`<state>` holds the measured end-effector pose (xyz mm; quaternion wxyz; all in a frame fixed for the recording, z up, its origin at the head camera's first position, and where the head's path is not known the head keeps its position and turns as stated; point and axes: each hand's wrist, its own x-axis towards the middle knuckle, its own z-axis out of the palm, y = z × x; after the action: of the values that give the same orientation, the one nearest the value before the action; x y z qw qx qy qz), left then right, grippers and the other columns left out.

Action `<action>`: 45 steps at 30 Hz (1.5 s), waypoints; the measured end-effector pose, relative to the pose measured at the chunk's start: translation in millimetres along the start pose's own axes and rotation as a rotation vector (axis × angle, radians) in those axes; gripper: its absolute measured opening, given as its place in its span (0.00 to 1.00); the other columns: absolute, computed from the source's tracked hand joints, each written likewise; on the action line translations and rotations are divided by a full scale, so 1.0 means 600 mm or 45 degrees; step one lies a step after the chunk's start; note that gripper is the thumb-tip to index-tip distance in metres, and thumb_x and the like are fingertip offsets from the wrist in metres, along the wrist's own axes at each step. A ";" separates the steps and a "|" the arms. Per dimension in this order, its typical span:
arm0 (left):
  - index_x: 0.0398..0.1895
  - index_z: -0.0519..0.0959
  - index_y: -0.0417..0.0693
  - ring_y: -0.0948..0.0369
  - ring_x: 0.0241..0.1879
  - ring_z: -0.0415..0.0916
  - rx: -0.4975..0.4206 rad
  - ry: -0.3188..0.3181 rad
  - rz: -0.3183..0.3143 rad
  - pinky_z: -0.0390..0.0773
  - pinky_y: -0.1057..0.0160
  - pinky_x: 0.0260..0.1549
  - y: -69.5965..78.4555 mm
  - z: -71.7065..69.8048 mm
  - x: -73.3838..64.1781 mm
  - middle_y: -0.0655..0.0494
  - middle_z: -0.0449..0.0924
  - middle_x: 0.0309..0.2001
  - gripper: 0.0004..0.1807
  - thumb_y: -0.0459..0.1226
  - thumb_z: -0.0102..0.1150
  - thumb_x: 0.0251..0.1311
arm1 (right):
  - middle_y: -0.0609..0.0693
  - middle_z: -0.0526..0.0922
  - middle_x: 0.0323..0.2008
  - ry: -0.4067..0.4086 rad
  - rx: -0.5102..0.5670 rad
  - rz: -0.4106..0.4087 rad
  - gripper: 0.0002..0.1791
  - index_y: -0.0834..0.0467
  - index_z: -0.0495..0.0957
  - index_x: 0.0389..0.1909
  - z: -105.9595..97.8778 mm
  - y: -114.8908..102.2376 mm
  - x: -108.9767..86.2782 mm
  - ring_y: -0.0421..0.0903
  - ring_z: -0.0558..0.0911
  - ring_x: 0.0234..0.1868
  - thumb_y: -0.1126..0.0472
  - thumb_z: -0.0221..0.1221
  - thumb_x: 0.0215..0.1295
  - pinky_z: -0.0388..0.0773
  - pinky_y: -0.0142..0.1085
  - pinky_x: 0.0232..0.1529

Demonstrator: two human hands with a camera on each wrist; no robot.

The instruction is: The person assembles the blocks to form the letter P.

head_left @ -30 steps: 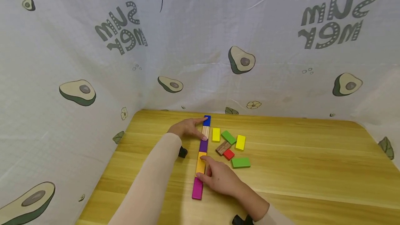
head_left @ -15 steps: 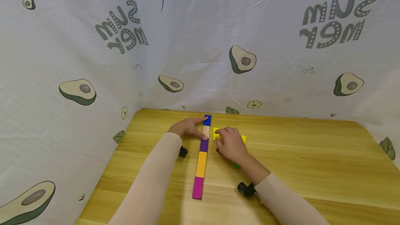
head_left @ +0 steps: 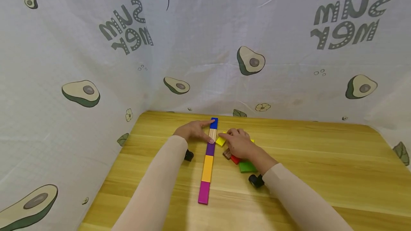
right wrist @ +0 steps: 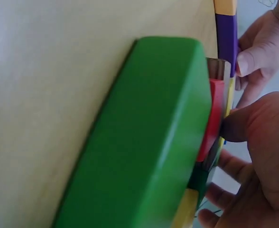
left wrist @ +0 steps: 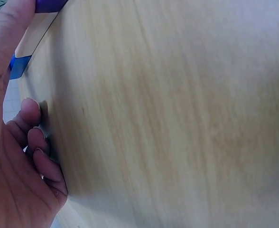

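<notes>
A row of blocks runs away from the person: a magenta block (head_left: 203, 192), an orange block (head_left: 207, 168), a purple block (head_left: 210, 149), a light wood block (head_left: 212, 134) and a blue block (head_left: 214, 123). My left hand (head_left: 194, 131) touches the row from the left, index fingertip on the blue block, thumb by the light wood and purple blocks. My right hand (head_left: 239, 143) reaches in from the right, its extended index finger touching a yellow block (head_left: 221, 140) that lies aslant beside the row. Whether the right thumb touches that block is hidden.
Under and beside the right hand lie a brown wood block (head_left: 227, 153), a red block (head_left: 235, 159), a green block (head_left: 247, 167) and a partly covered second yellow block (head_left: 252, 140). White printed cloth (head_left: 205, 92) hangs behind the wooden table (head_left: 321, 159).
My right hand has left the orange block and moved away from me to the loose blocks. The nearer yellow block has turned aslant, closer to the row. My left hand stays put.
</notes>
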<state>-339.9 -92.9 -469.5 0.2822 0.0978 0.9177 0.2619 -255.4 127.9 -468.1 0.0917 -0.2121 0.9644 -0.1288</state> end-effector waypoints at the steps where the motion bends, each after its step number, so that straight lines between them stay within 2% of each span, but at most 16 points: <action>1: 0.76 0.57 0.89 0.47 0.80 0.53 -0.001 0.000 0.005 0.57 0.36 0.76 0.000 0.000 -0.001 0.56 0.55 0.82 0.57 0.62 0.80 0.41 | 0.59 0.72 0.66 -0.004 -0.010 0.013 0.26 0.45 0.69 0.74 -0.001 0.000 0.000 0.66 0.66 0.67 0.61 0.48 0.78 0.63 0.65 0.70; 5: 0.76 0.57 0.88 0.46 0.80 0.53 -0.002 0.000 0.023 0.57 0.36 0.76 0.001 0.000 -0.003 0.55 0.55 0.82 0.57 0.62 0.80 0.41 | 0.58 0.74 0.60 -0.001 -0.025 0.036 0.25 0.47 0.73 0.70 -0.007 -0.002 -0.002 0.65 0.67 0.65 0.62 0.52 0.75 0.66 0.63 0.67; 12: 0.77 0.57 0.86 0.48 0.81 0.51 -0.016 -0.021 0.028 0.55 0.37 0.77 0.001 -0.002 -0.003 0.56 0.54 0.82 0.57 0.61 0.80 0.42 | 0.57 0.80 0.57 0.030 0.018 0.038 0.22 0.54 0.78 0.64 -0.014 0.006 0.000 0.64 0.70 0.63 0.60 0.61 0.69 0.68 0.63 0.64; 19: 0.77 0.57 0.86 0.48 0.81 0.51 -0.013 -0.025 0.022 0.54 0.37 0.77 0.000 -0.003 0.000 0.57 0.53 0.82 0.58 0.61 0.80 0.41 | 0.51 0.84 0.44 0.029 0.038 0.037 0.20 0.57 0.81 0.59 -0.016 0.017 0.005 0.64 0.71 0.63 0.57 0.65 0.68 0.70 0.60 0.63; 26: 0.77 0.56 0.85 0.49 0.81 0.51 -0.004 -0.025 0.026 0.53 0.37 0.78 0.000 -0.003 0.001 0.57 0.53 0.82 0.58 0.62 0.79 0.41 | 0.54 0.85 0.49 0.045 0.044 -0.035 0.18 0.59 0.83 0.55 -0.019 0.027 0.001 0.60 0.72 0.57 0.56 0.66 0.68 0.73 0.56 0.59; 29: 0.77 0.56 0.86 0.49 0.81 0.51 0.006 -0.023 0.022 0.54 0.37 0.78 0.000 -0.002 0.002 0.58 0.53 0.82 0.58 0.63 0.79 0.41 | 0.53 0.84 0.48 0.056 0.065 -0.052 0.18 0.59 0.82 0.55 -0.015 0.033 0.000 0.57 0.73 0.55 0.55 0.65 0.69 0.74 0.54 0.59; 36: 0.77 0.55 0.88 0.48 0.81 0.51 0.034 -0.027 -0.001 0.55 0.36 0.77 0.002 -0.004 0.001 0.58 0.52 0.83 0.57 0.64 0.78 0.42 | 0.53 0.84 0.47 0.056 0.214 0.024 0.19 0.60 0.79 0.58 -0.011 0.040 0.005 0.53 0.77 0.52 0.54 0.63 0.72 0.78 0.51 0.60; 41: 0.77 0.56 0.88 0.47 0.81 0.52 0.034 -0.019 0.003 0.56 0.36 0.76 0.002 -0.004 0.000 0.57 0.53 0.82 0.56 0.63 0.78 0.42 | 0.53 0.84 0.45 0.079 0.329 0.075 0.20 0.61 0.77 0.60 -0.011 0.049 0.016 0.49 0.79 0.45 0.55 0.60 0.75 0.81 0.48 0.54; 45: 0.77 0.56 0.88 0.47 0.81 0.52 0.035 -0.016 0.005 0.56 0.35 0.76 0.000 -0.003 0.001 0.56 0.53 0.82 0.56 0.64 0.77 0.43 | 0.58 0.83 0.50 0.117 0.369 0.138 0.21 0.63 0.74 0.62 -0.012 0.059 0.026 0.53 0.80 0.49 0.55 0.58 0.76 0.81 0.51 0.59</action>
<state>-341.4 -93.3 -468.7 0.2860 0.1049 0.9193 0.2493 -284.3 153.4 -473.5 0.0841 -0.1381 0.9489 -0.2711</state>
